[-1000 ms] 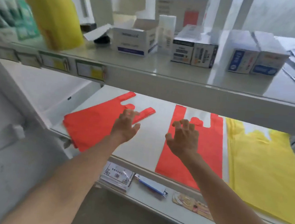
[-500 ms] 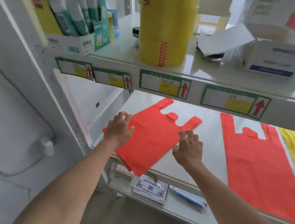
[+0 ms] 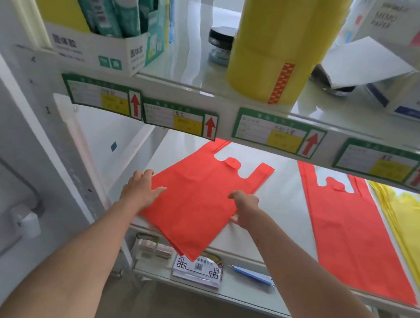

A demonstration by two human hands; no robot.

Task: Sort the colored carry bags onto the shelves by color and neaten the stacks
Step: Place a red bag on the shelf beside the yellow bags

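The skewed red stack point(image 3: 199, 199) is lying on the middle shelf point(image 3: 279, 206), its long axis running from 7 o'clock up to 1 o'clock, handles far, bottom corner overhanging the front edge. Both hands are bracketing it: the left hand point(image 3: 140, 193) is pressing flat on its 9 o'clock edge, the right hand point(image 3: 244, 206) is pinching its 3 o'clock edge. Open shelf is lying between it and the straight red stack point(image 3: 352, 235) at 3 o'clock, with the yellow stack point(image 3: 415, 234) beyond, so swinging it square looks unobstructed.
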